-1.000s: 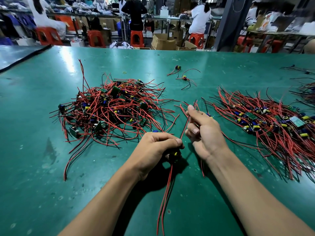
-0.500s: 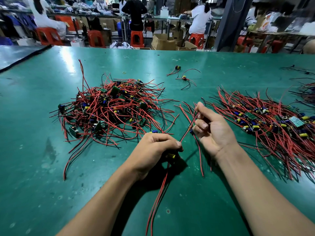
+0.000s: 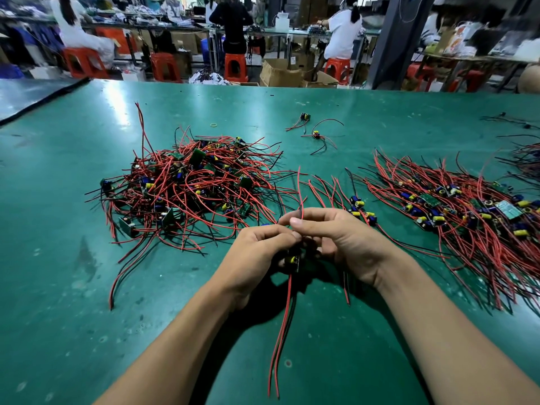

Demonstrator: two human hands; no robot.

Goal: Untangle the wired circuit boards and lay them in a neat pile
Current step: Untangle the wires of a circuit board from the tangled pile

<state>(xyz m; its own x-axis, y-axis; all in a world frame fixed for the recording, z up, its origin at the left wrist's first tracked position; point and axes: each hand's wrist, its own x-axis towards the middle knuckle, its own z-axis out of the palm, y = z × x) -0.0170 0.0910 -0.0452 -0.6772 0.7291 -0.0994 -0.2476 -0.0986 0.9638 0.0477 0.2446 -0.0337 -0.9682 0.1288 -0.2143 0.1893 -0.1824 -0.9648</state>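
A tangled heap of circuit boards with red and black wires (image 3: 187, 188) lies at centre left on the green table (image 3: 58, 287). A flatter, combed-out pile of wired boards (image 3: 455, 217) spreads to the right. My left hand (image 3: 257, 255) grips one small circuit board (image 3: 293, 262) with a yellow capacitor; its red and black leads (image 3: 280, 340) hang toward me. My right hand (image 3: 339, 241) sits close against the left and pinches that board's upper red wires (image 3: 301, 197) between thumb and forefinger.
Two loose wired boards (image 3: 314, 133) and a small rubber band (image 3: 214, 124) lie farther back. More wires (image 3: 526, 153) sit at the far right edge. Beyond the table, people sit on orange stools (image 3: 235, 67) at benches, with cardboard boxes (image 3: 280, 73).
My right hand has come back left from the wire tips and closed in next to the left hand. The held board has turned so its capacitor shows.
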